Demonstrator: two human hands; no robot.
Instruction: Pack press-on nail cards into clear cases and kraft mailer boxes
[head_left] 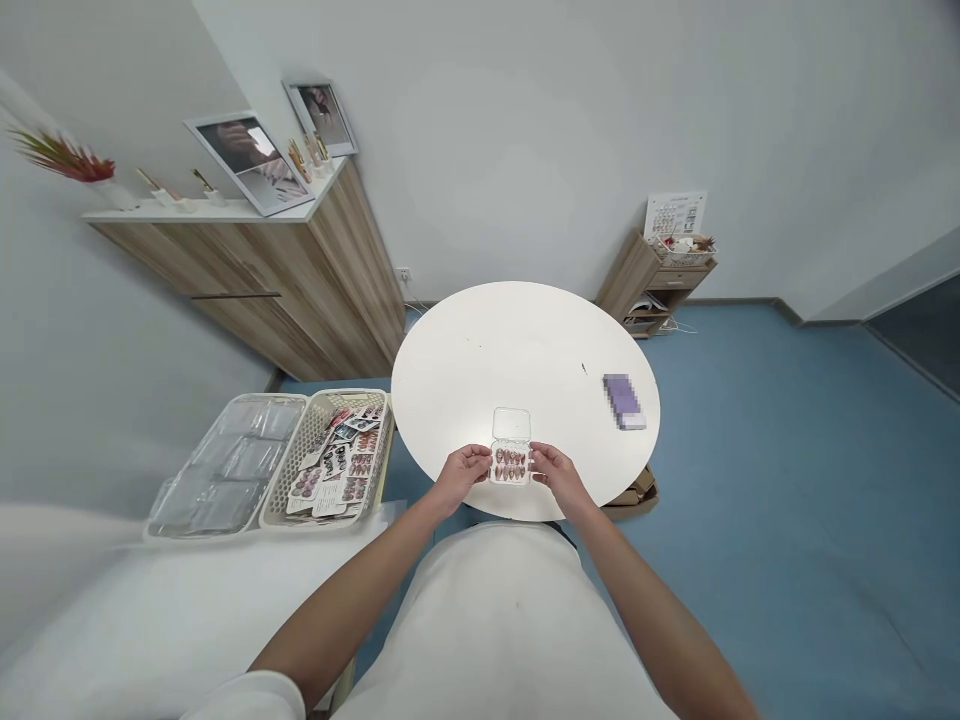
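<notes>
A small clear plastic case (511,447) lies open at the near edge of the round white table (517,350). Its lower half holds several dark red press-on nails, and its lid is flipped away from me. My left hand (466,470) grips the case's left side. The case's right side is gripped by my right hand (553,472). Both hands rest over the table's front rim.
A purple blurred flat object (623,400) lies on the table's right part. To my left, a basket (330,462) holds several nail-set cards beside a tray (225,462) of clear bags. A wooden cabinet (262,270) and a small shelf (654,280) stand by the wall.
</notes>
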